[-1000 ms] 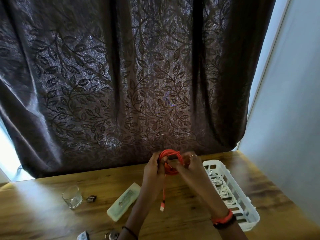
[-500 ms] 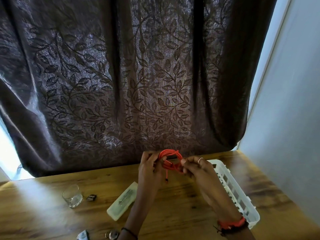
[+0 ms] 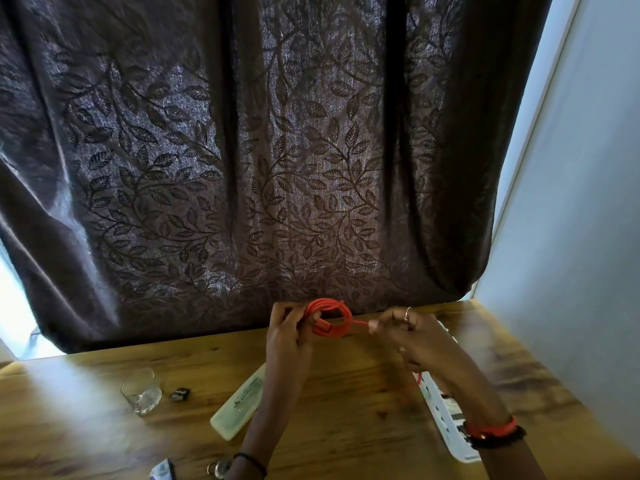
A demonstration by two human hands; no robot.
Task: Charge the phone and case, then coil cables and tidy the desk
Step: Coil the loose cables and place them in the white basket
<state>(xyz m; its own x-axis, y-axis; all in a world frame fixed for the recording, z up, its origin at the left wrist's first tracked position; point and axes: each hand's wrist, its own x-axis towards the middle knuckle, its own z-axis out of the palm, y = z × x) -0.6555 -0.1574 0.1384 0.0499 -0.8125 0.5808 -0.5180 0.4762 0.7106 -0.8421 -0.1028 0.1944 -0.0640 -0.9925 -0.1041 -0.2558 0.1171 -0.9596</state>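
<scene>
Basket: the white slotted basket (image 3: 435,402) lies on the desk (image 3: 346,431) at your right, mostly under your right forearm; its contents are too hidden to name (only a pale patch and a dark patch show near your wrist)
Glass: a clear tumbler (image 3: 141,395) stands upright at the left of the desk, with a small dark object (image 3: 180,393) just beside it
Pale case: a long pale-green box (image 3: 239,410) lies flat near the middle; your left forearm crosses its far end, and whether anything is inside cannot be told
Red cable: the red cable (image 3: 329,315) is wound into a round coil of several turns, with one plug end lying across the lower part of the loop
Where it is: you hold it up above the far edge of the desk, in front of the dark leaf-patterned curtain (image 3: 242,168), clear of the wood
Left hand: your left hand (image 3: 287,336) grips the coil's left side, fingers curled round the turns
Right hand: your right hand (image 3: 410,336) pinches the loose strand that runs out level from the coil's right side
</scene>
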